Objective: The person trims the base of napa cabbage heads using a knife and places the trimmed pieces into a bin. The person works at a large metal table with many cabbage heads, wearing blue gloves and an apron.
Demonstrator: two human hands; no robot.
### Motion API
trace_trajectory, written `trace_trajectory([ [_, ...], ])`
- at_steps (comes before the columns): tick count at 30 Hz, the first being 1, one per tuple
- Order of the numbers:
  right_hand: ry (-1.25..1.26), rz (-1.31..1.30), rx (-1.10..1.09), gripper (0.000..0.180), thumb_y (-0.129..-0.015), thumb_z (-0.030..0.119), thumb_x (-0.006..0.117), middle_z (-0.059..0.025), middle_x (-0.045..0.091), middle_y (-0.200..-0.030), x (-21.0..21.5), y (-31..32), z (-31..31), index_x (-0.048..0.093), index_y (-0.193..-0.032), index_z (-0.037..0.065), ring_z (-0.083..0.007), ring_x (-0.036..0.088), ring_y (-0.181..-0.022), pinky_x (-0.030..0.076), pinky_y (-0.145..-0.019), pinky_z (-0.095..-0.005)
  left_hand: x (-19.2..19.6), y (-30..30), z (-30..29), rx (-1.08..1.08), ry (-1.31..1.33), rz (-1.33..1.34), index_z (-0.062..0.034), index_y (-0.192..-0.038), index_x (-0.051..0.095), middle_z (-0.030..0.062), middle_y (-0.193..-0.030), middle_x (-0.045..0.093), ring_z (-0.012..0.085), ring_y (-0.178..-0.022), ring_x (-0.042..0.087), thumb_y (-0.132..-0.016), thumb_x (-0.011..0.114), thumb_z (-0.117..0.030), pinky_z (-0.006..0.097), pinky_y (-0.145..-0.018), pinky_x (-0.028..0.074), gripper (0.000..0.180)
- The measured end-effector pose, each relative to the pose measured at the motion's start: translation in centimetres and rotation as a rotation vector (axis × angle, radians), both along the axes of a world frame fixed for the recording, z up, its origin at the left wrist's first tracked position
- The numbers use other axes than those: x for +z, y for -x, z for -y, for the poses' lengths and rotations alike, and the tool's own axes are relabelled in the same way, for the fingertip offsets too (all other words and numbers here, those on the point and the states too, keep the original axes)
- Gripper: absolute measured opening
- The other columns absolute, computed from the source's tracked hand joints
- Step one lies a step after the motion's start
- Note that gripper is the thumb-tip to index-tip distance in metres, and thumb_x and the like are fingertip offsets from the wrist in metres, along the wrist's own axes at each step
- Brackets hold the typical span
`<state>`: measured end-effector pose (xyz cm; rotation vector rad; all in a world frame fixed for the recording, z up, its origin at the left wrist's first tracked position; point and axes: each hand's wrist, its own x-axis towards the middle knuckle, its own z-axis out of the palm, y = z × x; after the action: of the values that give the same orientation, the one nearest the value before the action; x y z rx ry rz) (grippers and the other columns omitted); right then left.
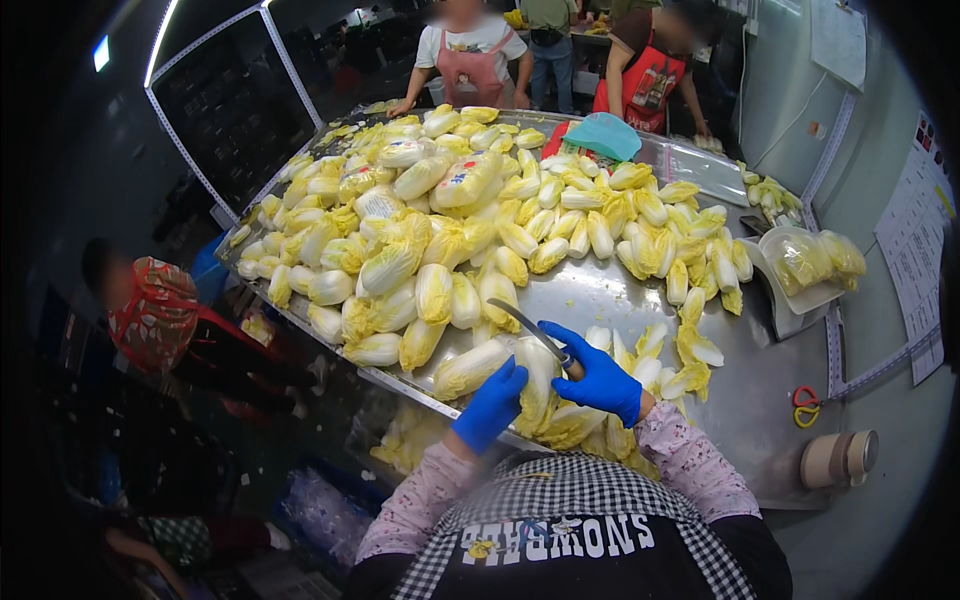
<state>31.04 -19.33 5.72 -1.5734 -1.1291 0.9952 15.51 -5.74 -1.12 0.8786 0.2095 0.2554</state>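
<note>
In my right hand (600, 378), which wears a blue glove, is a knife with a curved blade (522, 322) and a brown handle. Its blade points up and to the left, above a napa cabbage (537, 385) that sits between my two hands. My left hand (491, 405), also gloved in blue, grips the left side of that cabbage with its fingers bent. Another cabbage (470, 368) lies just beyond my left hand. Smaller yellow and white cabbages (650, 365) lie to the right of my right hand.
A large pile of napa cabbages (390, 250) covers the metal table (590, 290). On the right are red-and-yellow scissors (805, 406), tape rolls (838, 460) and a tray of wrapped cabbage (805, 265). People in aprons (470, 75) stand at the far side; another person (155, 310) is at left.
</note>
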Motion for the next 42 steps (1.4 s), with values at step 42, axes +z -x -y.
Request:
trace_trajectory([
  [42, -0.034, -0.489, -0.290, 0.043, -0.075, 0.021, 0.077, -0.0040, 0.054, -0.076, -1.5, 2.9, -0.5, 0.048, -0.101, 0.004, -0.0102, 0.054, -0.055, 0.046, -0.047, -0.0229, 4.2, 0.1, 1.6, 0.300, -0.397, -0.018, -0.0034, -0.139, 0.033, 0.0128, -0.132, 0.044, 0.0208, -0.121, 0.044, -0.084, 0.063, -0.007, 0.033, -0.102, 0.037, 0.062],
])
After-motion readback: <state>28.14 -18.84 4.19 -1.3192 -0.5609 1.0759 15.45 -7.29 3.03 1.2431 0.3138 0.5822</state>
